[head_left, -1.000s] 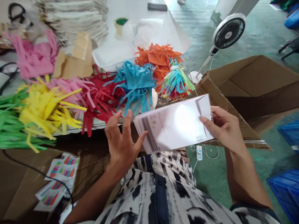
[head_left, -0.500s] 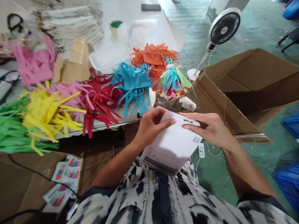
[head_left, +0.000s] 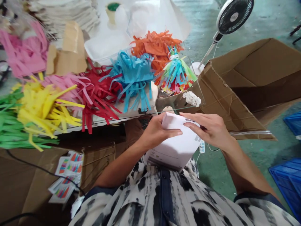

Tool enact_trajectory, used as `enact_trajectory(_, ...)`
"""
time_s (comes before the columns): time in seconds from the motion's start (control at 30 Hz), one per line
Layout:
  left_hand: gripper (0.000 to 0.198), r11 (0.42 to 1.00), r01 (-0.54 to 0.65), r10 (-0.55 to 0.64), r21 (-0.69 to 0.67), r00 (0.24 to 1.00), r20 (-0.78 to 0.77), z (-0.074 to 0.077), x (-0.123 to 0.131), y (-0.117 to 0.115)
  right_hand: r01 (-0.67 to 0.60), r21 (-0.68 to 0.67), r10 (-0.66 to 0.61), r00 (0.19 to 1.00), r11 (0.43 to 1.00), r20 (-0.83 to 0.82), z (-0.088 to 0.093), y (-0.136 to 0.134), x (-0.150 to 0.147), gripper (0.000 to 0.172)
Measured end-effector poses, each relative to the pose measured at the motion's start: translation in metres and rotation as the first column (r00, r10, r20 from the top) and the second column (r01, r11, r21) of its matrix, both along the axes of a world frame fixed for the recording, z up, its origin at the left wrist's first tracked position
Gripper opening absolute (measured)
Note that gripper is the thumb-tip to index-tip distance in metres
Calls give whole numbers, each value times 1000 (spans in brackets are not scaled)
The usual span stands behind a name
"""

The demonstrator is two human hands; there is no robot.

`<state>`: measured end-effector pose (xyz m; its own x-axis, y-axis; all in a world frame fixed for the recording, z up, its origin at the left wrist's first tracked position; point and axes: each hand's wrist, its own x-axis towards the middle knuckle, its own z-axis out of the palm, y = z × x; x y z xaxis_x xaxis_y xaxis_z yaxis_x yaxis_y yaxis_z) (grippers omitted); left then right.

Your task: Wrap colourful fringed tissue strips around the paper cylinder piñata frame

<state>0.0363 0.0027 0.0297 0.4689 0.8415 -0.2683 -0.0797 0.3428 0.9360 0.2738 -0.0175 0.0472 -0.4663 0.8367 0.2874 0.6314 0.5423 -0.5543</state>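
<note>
A white printed paper packet or box (head_left: 172, 146) is held in front of my shirt, its lower end close to my waist. My left hand (head_left: 158, 131) grips its left upper side, thumb lying across the printed face. On the upper right edge, my right hand (head_left: 208, 127) pinches the packet near a slot, which its fingers partly cover. Just beyond my hands, a multicoloured tassel bundle (head_left: 177, 73) tied in white rests at the table corner beside orange fringed strips (head_left: 157, 47) and blue fringed strips (head_left: 133, 75).
Red (head_left: 98, 91), yellow (head_left: 47, 110) and green fringes (head_left: 11, 119) lie along the table edge. An open cardboard box (head_left: 235, 91) and a fan (head_left: 231, 18) stand to the right. Printed cards (head_left: 67, 174) lie in a carton at lower left, near a black cable (head_left: 42, 169).
My left thumb has slid further across the packet's face, and my right fingers now cover more of its slot. The whole view has shifted slightly, with the table higher in it.
</note>
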Motion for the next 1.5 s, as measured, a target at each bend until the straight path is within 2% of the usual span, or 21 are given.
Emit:
enact_trajectory(0.2, 62, 998, 63, -63, -29, 998, 22, -9, -5, 0, -59, 80, 55, 997, 995, 46, -6, 1, -1, 38)
enact_trajectory(0.43, 59, 982, 105, -97, -156, 993, 61, -14, -7, 4, -28, 41, 26, 998, 999, 53, -14, -1, 0, 36)
enact_trajectory(0.6, 56, 969, 128, -112, -210, 990, 84, -19, -6, 6, -52, 31, 51, 998, 998, 37, -15, -2, -2, 36)
enact_trajectory(0.73, 55, 968, 136, -118, -212, 989, 91, -25, -6, 5, -39, -123, 39, 999, 992, -10, -15, 0, -4, 35)
enact_trajectory(0.87, 54, 977, 109, -101, -184, 993, 54, -27, -7, 6, -69, -322, 40, 995, 944, -94, -14, 5, -4, 36)
enact_trajectory(1.0, 53, 981, 95, -89, -172, 995, 39, -22, -11, 10, -61, -370, 21, 993, 927, -112, -11, 11, -2, 29)
enact_trajectory(1.1, 45, 992, 6, -6, -127, 1000, 0, -17, -13, 13, -2, -388, -37, 995, 922, -92, -10, 13, -5, 29)
enact_trajectory(1.17, 41, 995, -49, 48, -89, 999, -18, -15, -13, 14, -7, -418, -43, 993, 909, -111, -10, 14, -7, 30)
enact_trajectory(1.27, 41, 996, -77, 75, -52, 996, -42, -13, -14, 15, -32, -518, -82, 977, 855, -196, -8, 15, -8, 33)
enact_trajectory(1.4, 37, 995, -101, 102, 6, 994, -51, -11, -17, 15, -28, -693, -235, 930, 721, -283, -7, 12, -4, 37)
enact_trajectory(1.43, 36, 994, -109, 110, 28, 992, -58, -11, -18, 15, -15, -704, -258, 925, 710, -280, -7, 11, -3, 37)
enact_trajectory(1.5, 34, 993, -107, 109, 45, 992, -67, -10, -20, 17, 22, -685, -271, 927, 729, -258, -8, 8, -1, 34)
